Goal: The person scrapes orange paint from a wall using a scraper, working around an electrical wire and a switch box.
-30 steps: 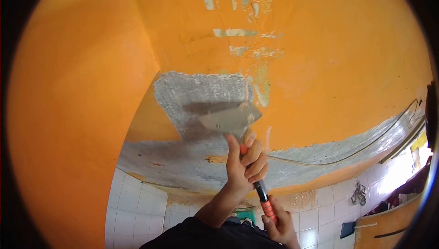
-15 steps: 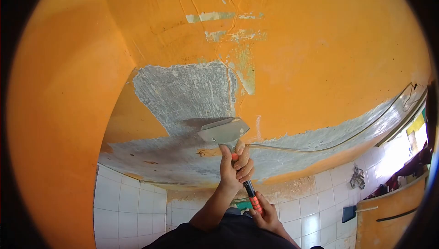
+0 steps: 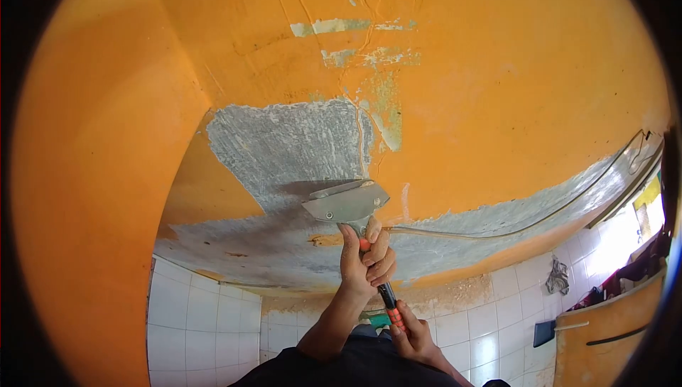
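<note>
A wide-bladed scraper with a black and red handle is raised against the wall, its metal head over the lower part of a bare grey patch. My left hand is wrapped around the handle just below the head, thumb lying up along it. Lower down, my right hand grips the red-ringed end of the handle near my chest. Orange paint surrounds the grey patch, with ragged edges where the two meet. The blade casts a dark shadow to its left.
A thin cable runs along the wall to the right, past the scraper head. White tiles cover the lower wall. An orange counter with dark items on top stands at the right, below a bright window. A grey cloth hangs on the tiles.
The scraper head has shifted slightly left and up against the wall, and the view has moved a little. Both hands keep their hold on the handle.
</note>
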